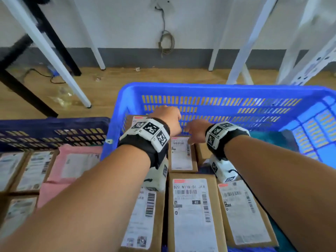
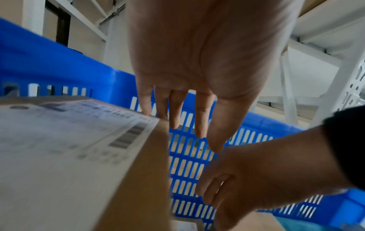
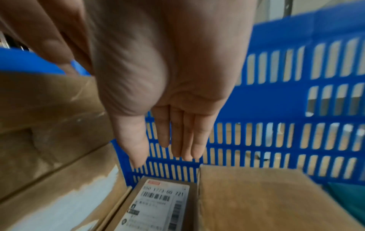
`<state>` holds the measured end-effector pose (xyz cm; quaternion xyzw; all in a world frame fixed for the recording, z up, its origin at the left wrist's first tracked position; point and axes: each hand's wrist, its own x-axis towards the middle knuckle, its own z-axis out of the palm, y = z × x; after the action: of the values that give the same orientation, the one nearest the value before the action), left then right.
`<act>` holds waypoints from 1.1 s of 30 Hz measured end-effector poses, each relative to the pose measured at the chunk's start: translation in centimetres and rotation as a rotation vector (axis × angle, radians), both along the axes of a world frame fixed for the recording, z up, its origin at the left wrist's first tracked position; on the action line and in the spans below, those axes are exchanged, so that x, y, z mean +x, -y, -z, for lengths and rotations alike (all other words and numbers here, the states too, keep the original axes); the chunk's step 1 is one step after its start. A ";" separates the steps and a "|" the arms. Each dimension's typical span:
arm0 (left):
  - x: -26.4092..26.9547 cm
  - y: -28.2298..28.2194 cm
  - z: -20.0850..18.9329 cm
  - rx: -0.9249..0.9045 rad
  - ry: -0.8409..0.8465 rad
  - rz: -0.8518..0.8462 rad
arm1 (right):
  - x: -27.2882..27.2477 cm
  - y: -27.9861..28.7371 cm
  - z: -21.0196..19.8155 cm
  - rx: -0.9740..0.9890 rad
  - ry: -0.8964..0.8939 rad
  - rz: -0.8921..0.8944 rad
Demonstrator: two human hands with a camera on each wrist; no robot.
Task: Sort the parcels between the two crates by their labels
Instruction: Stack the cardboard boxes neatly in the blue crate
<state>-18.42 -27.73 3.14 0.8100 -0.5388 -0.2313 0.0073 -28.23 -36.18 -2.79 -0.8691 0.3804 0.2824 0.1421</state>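
- On the floor (image 1: pixel 112 82), which is wood-look planks, stand two crates; behind them a white wall (image 1: pixel 127 20) with a grey skirting band and a loose cable (image 1: pixel 166 40) hanging down it.
- Beyond the blue crate (image 1: pixel 209 90) rise four white frame legs (image 1: pixel 243 44); to its far left are black legs (image 1: pixel 27 91), and to its far right a white perforated rack (image 1: pixel 312 70).
- The blue crate is the larger in view, slotted on its walls; a dark crate (image 1: pixel 54 124) sits against its left side.
- Inside the blue crate I count six brown boxes: three labelled ones along the near side, with the box marked 822 (image 1: pixel 192 211) in the middle; one labelled box (image 1: pixel 181 153) beyond that; a plain-topped box (image 3: pixel 266 195) to its right; and a raised box (image 2: pixel 75 156) at the far-left corner.
- A teal bag (image 1: pixel 272 139) lies to the right of those boxes in the blue crate.
- In the dark crate lie one pink mailer (image 1: pixel 72 164) and at least three labelled boxes (image 1: pixel 34 170), blurred.
- The left hand (image 1: pixel 168 119) is spread flat, fingers straight, two fingertips (image 2: pixel 146 109) at the far edge of the raised box, gripping nothing.
- The right hand (image 1: pixel 197 129) hangs relaxed with straight fingers over the far end of the labelled box, holding nothing.
- Each wrist wears one black band with a white tagged block (image 1: pixel 151 131).
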 end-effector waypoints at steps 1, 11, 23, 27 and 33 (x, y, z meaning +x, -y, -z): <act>0.3 -0.2 0.3 0.004 0.015 -0.002 | 0.8 0.0 1.0 0.015 -0.025 0.002; 1.6 -1.0 2.4 -0.056 0.045 0.029 | 3.2 3.1 13.5 0.032 -0.176 -0.027; 0.9 -1.4 2.0 -0.046 0.032 0.010 | 0.2 -1.0 6.0 0.008 -0.088 -0.090; 0.9 -1.4 2.0 -0.036 0.046 0.011 | -0.2 -0.7 4.9 0.029 -0.111 -0.083; 0.7 -2.0 1.7 -0.041 0.007 -0.004 | -1.8 -2.1 3.1 -0.003 -0.020 0.027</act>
<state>-17.72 -25.73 1.48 0.8116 -0.5418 -0.2174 0.0226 -30.01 -34.11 -5.93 -0.8612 0.3941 0.2886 0.1408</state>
